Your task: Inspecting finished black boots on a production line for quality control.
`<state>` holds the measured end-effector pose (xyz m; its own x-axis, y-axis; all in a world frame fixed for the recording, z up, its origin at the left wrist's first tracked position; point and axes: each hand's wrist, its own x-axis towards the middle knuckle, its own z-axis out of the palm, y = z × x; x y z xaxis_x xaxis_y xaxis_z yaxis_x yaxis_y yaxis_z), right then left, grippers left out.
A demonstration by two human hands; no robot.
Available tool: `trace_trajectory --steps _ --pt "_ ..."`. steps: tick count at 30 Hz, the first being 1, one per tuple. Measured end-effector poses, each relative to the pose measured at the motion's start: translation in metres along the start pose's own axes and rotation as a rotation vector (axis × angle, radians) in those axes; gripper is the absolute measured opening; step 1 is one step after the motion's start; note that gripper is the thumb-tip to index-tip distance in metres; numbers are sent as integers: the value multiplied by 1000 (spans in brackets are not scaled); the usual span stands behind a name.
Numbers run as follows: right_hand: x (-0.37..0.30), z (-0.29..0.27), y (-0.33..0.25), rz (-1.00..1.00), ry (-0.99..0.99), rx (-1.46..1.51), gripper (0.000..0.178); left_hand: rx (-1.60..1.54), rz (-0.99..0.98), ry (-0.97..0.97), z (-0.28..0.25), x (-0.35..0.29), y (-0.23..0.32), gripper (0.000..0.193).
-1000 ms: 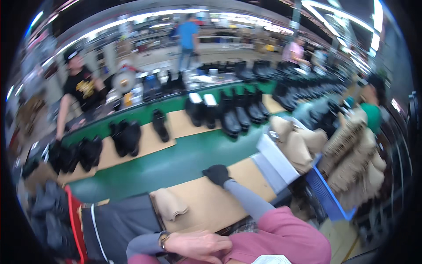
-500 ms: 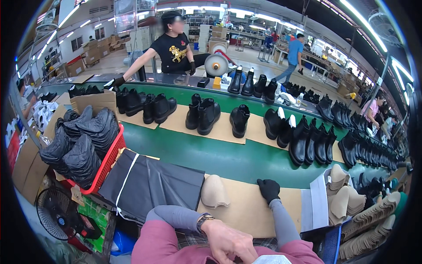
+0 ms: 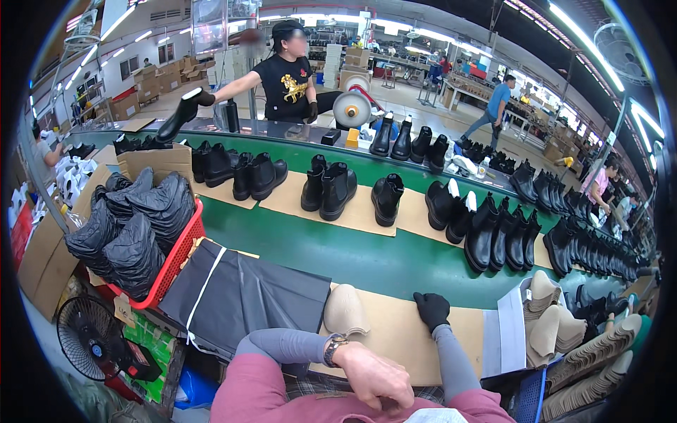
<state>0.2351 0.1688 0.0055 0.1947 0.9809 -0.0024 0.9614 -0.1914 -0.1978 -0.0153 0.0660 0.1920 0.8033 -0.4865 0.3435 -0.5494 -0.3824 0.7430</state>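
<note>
My left hand (image 3: 374,377), bare with a watch at the wrist, is bent in front of my maroon shirt. Its fingers curl inward against the chest; whatever is in them is hidden. My right hand (image 3: 432,310), in a black glove, rests palm down on the far edge of a tan cardboard sheet (image 3: 409,345), fingers stretched toward the green conveyor belt (image 3: 317,247). Between the two hands and a pile of black sheets (image 3: 247,296), a small stack of beige curved shoe inserts (image 3: 345,310) lies on the cardboard. Neither hand touches it.
Black ankle boots (image 3: 337,192) line the belt on cardboard strips. At left stands a red basket (image 3: 180,247) of black-wrapped bundles, with a fan (image 3: 88,338) below. A white box (image 3: 513,321) of beige inserts is at right. Across the belt, a co-worker (image 3: 285,81) holds a boot (image 3: 180,113).
Across the belt, the co-worker has lifted a black boot at the left. A person in blue in the background has walked to the right. My hands stay nearly in place.
</note>
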Motion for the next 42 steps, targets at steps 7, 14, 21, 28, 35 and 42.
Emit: trace_trajectory --steps 7,14,21,28,35,42 --pt "-1 1 2 5 -1 2 54 -246 142 -10 -6 14 10 25" --pt "0 -3 -1 9 -25 -10 54 -217 213 82 2 16 6 23" --pt "-1 -3 1 16 -19 -18 54 -211 182 66 7 15 -1 25" --pt "0 -2 1 14 -18 -28 54 -232 183 -21 -2 12 10 25" --pt "-2 -3 -1 0 5 0 54 -145 81 8 -9 8 8 33" --pt "-3 -3 0 3 3 -7 53 -294 219 165 5 22 12 37"
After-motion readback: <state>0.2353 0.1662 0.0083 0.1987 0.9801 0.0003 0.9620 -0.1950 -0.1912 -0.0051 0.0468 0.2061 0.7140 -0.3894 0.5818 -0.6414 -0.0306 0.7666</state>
